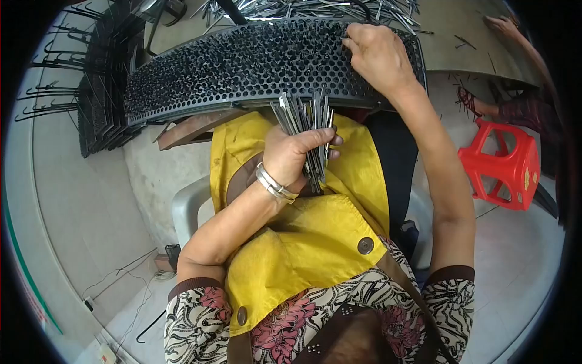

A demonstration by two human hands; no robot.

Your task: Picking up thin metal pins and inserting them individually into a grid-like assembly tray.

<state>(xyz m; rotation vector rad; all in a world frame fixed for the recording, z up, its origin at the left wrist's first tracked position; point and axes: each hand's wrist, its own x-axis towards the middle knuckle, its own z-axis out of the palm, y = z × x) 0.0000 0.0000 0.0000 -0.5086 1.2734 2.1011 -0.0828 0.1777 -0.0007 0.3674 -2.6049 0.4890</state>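
Note:
In my left hand, above my lap, is a bundle of thin metal strips, their ends fanning out upward past my thumb. Across the far side lies a long, curved black perforated rack, dense with holes. Much of its left and middle part bristles with dark upright pieces, while bare holes show along the near edge and toward the right. My right hand is closed at the rack's far right part, fingertips pinched together over the holes. Whatever those fingertips hold is too small or hidden to make out.
A heap of loose metal strips lies on the table behind the rack. Stacked black racks with hooked rods stand at the left. At the right are a red plastic stool and another person's hand over the table.

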